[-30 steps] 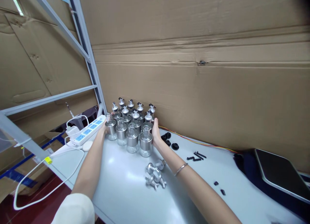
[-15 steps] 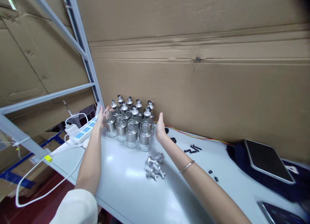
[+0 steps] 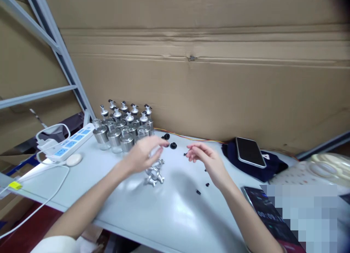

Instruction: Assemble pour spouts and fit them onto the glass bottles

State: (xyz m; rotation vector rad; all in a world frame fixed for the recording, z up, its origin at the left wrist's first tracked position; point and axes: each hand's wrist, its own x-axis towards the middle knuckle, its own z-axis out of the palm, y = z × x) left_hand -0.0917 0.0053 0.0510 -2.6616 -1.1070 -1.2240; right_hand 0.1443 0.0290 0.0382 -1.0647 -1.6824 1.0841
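Head view: left hand, seemingly empty, has swung from bottles toward spouts.

Bottles: clear, with silver bands. Loose spouts: silver. Stoppers: black. Counter: pale grey-blue. Power strip: white, blue socket panels. Tag: yellow. Cardboard: plain brown. Cloth: navy, white mark. Wires: red and yellow.

Bottles stand in rows at the back left of the tabletop, in front of the cardboard. A power strip lies left of them. Spouts lie heaped before them, stoppers to their right. Wires run along the cardboard's foot. Farther right, a tablet rests on a cloth, behind a phone.
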